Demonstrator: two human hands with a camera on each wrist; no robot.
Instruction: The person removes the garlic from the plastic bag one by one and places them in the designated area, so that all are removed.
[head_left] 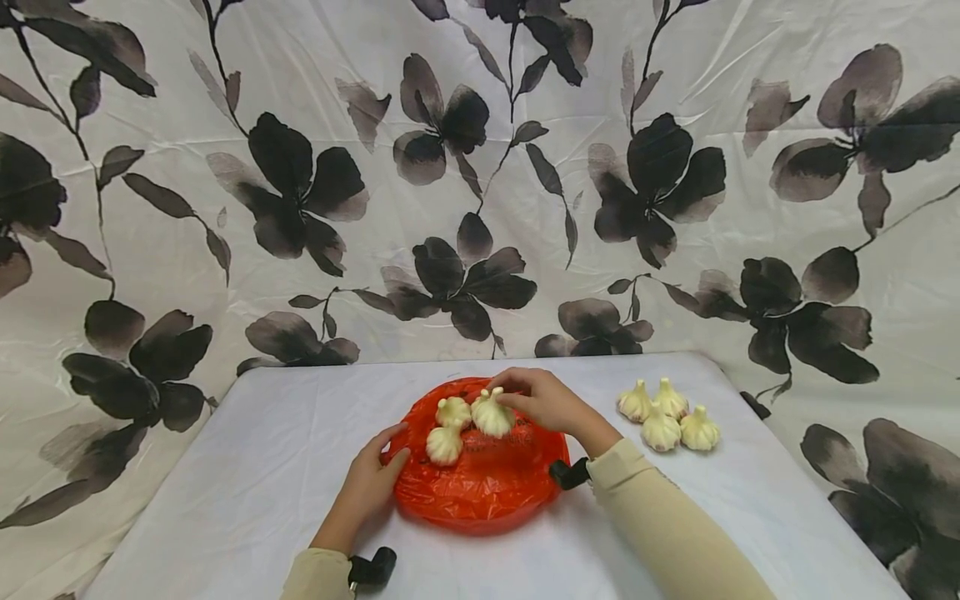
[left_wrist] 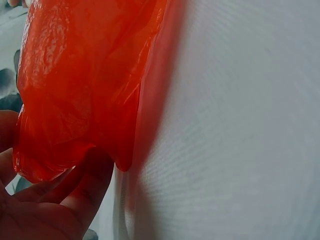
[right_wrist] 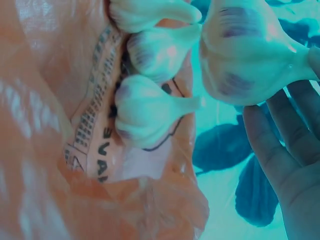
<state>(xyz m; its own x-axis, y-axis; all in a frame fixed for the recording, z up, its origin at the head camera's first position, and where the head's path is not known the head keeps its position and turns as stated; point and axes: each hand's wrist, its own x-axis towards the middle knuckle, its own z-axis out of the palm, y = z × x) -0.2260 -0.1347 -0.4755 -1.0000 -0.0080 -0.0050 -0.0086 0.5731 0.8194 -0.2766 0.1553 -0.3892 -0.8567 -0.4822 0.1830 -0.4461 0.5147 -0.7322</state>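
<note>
My right hand (head_left: 542,400) pinches a garlic bulb (head_left: 493,418) by its stem, over the red plastic bag (head_left: 487,492). In the right wrist view, the held bulb (right_wrist: 245,55) hangs beside three others on the printed face of the bag. Two of those, a front bulb (head_left: 445,447) and one behind it (head_left: 452,411), show plainly in the head view; the third is mostly hidden behind the held one. At the bag's left edge my left hand (head_left: 378,467) grips the plastic, its thumb on one side and fingers on the other (left_wrist: 92,192).
Several more garlic bulbs (head_left: 662,428) stand in a cluster on the right of the white-covered table (head_left: 247,467). A cloth with dark flowers (head_left: 450,283) hangs behind the table. Each wrist wears a small black camera (head_left: 567,473).
</note>
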